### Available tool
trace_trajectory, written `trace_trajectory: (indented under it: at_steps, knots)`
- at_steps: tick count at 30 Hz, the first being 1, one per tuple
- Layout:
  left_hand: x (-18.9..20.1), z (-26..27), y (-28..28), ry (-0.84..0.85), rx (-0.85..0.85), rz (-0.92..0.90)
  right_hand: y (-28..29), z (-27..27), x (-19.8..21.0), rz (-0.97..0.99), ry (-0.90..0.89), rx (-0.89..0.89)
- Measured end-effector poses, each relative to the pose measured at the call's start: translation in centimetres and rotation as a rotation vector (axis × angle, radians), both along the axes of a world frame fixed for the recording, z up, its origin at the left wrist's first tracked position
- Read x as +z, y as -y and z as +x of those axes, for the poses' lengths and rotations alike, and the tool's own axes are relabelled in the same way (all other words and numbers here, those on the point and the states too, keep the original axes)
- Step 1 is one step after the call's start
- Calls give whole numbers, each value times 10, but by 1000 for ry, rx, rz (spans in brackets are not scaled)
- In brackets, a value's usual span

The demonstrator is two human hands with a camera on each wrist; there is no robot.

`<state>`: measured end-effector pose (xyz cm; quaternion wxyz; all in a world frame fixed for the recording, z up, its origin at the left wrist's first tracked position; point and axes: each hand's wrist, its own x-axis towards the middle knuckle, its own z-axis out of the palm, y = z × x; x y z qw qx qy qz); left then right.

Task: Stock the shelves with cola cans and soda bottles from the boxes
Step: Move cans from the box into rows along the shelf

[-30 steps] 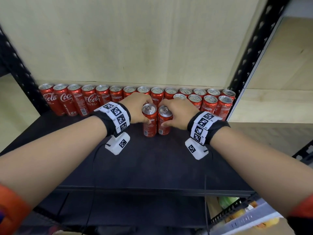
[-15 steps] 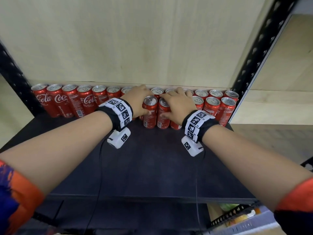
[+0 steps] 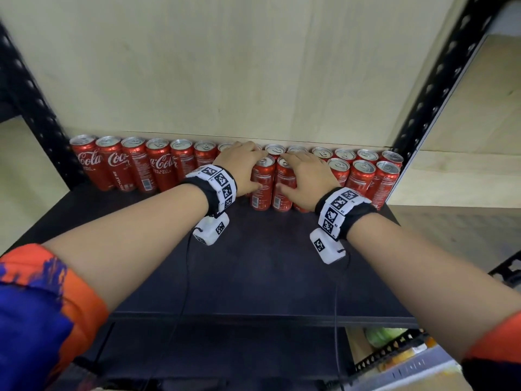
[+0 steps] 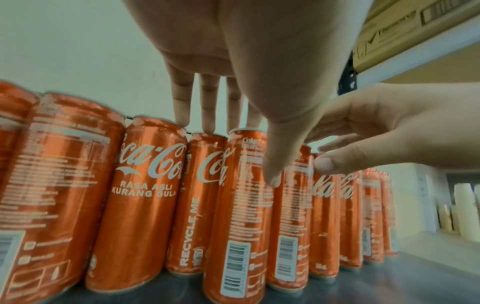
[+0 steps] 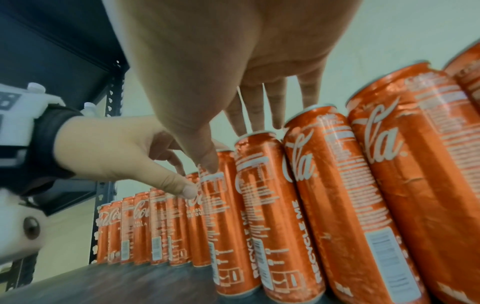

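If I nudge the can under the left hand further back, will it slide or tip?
The can under the left hand is tall and slim on a narrow base, so a push near its top would probably tip it; pushing low should slide it. The dark shelf looks smooth. The back row right behind should stop it.

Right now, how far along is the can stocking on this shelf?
Done: a back row of cans spans the shelf against the wall, and a front row has begun at the right end.
In hand: the left hand and right hand each rest on a can, the left can and right can, extending that front row.
Left: the front row's left half is unfilled; no soda bottles are in view.
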<state>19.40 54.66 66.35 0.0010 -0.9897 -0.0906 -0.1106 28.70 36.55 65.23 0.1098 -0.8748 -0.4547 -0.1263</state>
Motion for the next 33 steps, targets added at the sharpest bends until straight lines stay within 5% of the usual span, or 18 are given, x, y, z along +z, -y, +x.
trace_trajectory:
  at_steps: [8, 20, 33]
  knots:
    - [0, -102, -1, 135, 75, -326, 23, -72, -5, 227, -117, 60]
    - [-66, -303, -16, -23, 232, -433, 45, -222, -56, 2, -292, -102]
    - [-156, -423, 5, -288, 152, -344, 97, -345, -146, -327, -523, -244]
